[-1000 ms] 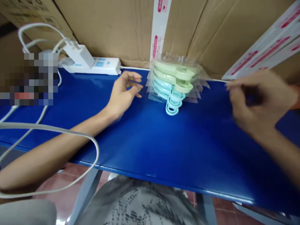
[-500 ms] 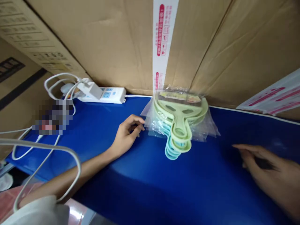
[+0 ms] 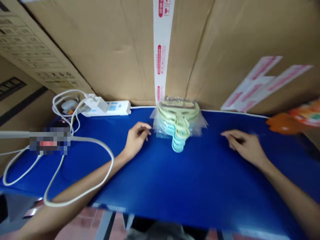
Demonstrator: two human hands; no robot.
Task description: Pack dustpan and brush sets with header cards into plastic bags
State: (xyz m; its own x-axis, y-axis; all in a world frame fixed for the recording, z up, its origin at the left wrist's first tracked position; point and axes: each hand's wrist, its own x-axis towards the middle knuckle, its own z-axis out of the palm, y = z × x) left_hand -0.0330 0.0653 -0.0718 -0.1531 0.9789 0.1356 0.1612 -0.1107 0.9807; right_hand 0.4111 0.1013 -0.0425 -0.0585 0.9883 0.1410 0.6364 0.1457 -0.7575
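Head view. The stack of handled plastic items [image 3: 178,123] lies on the blue surface [image 3: 160,180], near its rear edge and between the two hands. Pale green items form the upper part, light blue ones the lower part; their looped handles overlap and point toward the person. Clear bags [image 3: 200,125] surround the wide ends and spread out at both sides.

The left hand [image 3: 135,138] is positioned just beside the stack, on its left, apart from it. Its fingers are released and loosely curled — nothing is held. The right hand [image 3: 245,145] is positioned to the right of the stack, farther from it than the left hand. Its fingers are released and partly bent, with the index finger extended toward the stack; they hold nothing.

A cardboard box [image 3: 120,50] stands directly behind the stack. White tape with red print [image 3: 162,40] runs down its front, and further tape strips [image 3: 252,90] cross it at the right. A white power strip [image 3: 120,108] lies at the rear left, with a white adapter [image 3: 98,104] plugged in. A white cable [image 3: 107,176] loops across the left forearm. An orange object [image 3: 283,124] is located at the far right — blurred, type not identifiable.
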